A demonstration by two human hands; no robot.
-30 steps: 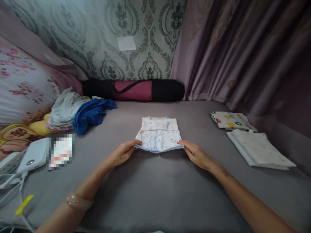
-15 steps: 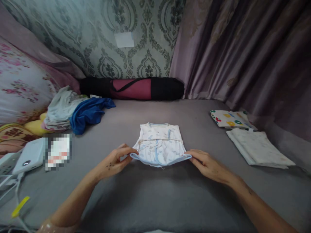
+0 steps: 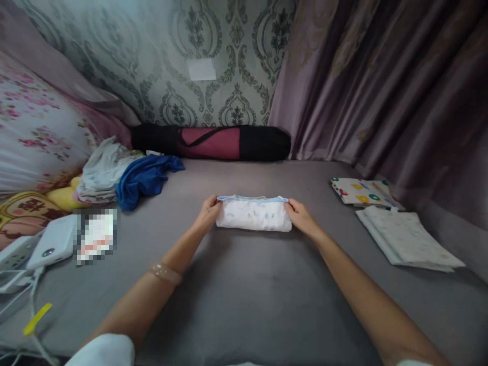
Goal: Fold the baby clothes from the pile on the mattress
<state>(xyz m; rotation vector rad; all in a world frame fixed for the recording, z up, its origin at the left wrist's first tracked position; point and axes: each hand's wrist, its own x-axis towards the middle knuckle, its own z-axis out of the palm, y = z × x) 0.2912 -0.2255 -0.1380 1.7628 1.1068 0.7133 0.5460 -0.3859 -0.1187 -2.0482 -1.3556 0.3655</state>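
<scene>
A small white baby shirt (image 3: 253, 215) with a pale blue print lies folded into a wide strip on the grey bed sheet (image 3: 244, 305). Its light blue hem runs along the far edge, just at the neckline. My left hand (image 3: 210, 209) pinches the hem at the left corner between thumb and fingers. At the right corner, my right hand (image 3: 299, 213) grips the same hem in a like pinch. The shirt's upper part is hidden beneath the folded-over layer.
Folded cloths, one colourful (image 3: 362, 192) and one pale (image 3: 409, 236), lie on the right. Crumpled blue cloth (image 3: 143, 180), a white power bank (image 3: 55, 241) and cables are on the left. A black and maroon long bag (image 3: 213, 142) lies along the wall.
Both hands have carried the shirt's hem away from me, up to the neckline. The shirt's lower half now lies folded over its upper half.
</scene>
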